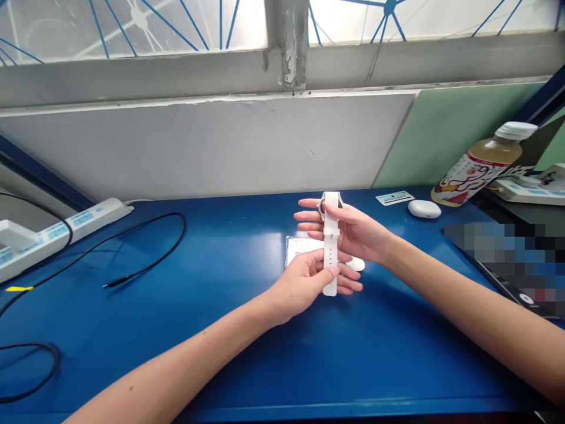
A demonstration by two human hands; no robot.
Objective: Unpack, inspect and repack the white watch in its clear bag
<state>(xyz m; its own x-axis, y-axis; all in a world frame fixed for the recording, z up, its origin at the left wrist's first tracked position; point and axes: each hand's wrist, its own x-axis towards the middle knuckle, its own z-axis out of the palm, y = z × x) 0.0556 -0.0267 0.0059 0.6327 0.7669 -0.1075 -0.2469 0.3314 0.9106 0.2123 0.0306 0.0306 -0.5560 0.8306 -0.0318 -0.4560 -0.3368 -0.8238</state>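
A wristwatch with a white strap is stretched out between my two hands, above the blue desk. My left hand pinches the lower, holed end of the strap between thumb and fingers. Higher up, my right hand grips the watch near its case, with the thumb on the strap and the fingers behind. The round silver case is mostly hidden by strap and thumb. Beneath the hands lies a white packet or card, partly covered, and beside it a small white rounded thing.
On the left stand a white power strip and a black cable. To the right are an earbud case, a card, a drink bottle and a dark device with a blurred screen. A wall closes the back.
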